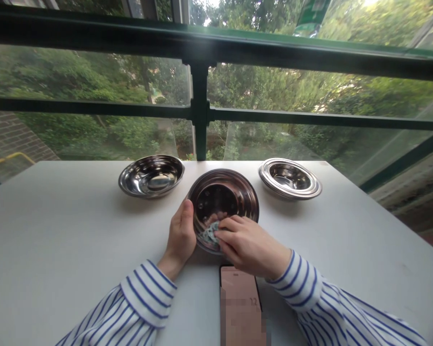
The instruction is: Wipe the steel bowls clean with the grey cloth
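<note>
Clasping the bowl (228,193) rim is the left hand (181,235); right hand (248,246) clutches cloth (209,234) (inside).

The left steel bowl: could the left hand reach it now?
Probably yes. Bare table lies between the left hand and the left bowl, but the hand grips the middle bowl's rim.

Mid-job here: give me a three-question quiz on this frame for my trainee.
1. True or false: the left hand grips the rim of the middle bowl.
2. What does the right hand press inside that bowl? A sponge; B cloth; C spoon.
3. How many bowls are on the table in all?
Key: 1 true; 2 B; 3 three, counting the left bowl and the right bowl.
</note>
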Available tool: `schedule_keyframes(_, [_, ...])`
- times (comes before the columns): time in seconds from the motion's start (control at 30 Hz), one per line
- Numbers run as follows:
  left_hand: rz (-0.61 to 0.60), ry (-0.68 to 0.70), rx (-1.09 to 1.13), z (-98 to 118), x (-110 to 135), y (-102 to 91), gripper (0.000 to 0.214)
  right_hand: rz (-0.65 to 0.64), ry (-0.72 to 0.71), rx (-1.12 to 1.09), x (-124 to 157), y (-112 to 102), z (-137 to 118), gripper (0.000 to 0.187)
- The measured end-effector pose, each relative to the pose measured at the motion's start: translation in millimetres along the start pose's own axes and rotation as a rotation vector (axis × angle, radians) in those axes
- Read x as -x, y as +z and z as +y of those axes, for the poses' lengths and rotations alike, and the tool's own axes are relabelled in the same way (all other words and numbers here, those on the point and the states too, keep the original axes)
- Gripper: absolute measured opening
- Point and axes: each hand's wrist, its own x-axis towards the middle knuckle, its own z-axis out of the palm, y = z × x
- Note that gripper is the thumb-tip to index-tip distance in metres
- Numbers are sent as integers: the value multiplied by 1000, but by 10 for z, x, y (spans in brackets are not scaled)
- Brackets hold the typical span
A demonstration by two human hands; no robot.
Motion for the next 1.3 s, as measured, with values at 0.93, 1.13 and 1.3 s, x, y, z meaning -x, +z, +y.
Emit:
schedule_keyframes(0.93, [-20, 109, 24, -9, 20, -27, 39, 1, 39, 84, 34, 20, 56, 24])
schedule_keyframes(1.13, [9, 114, 4, -29, 22, -17, 41, 76, -134, -174, 26, 133, -32, 34])
schedule_keyframes(1.3, [-55, 170, -31, -42, 2, -47, 41, 27, -15, 76, 101, 58, 180, 32])
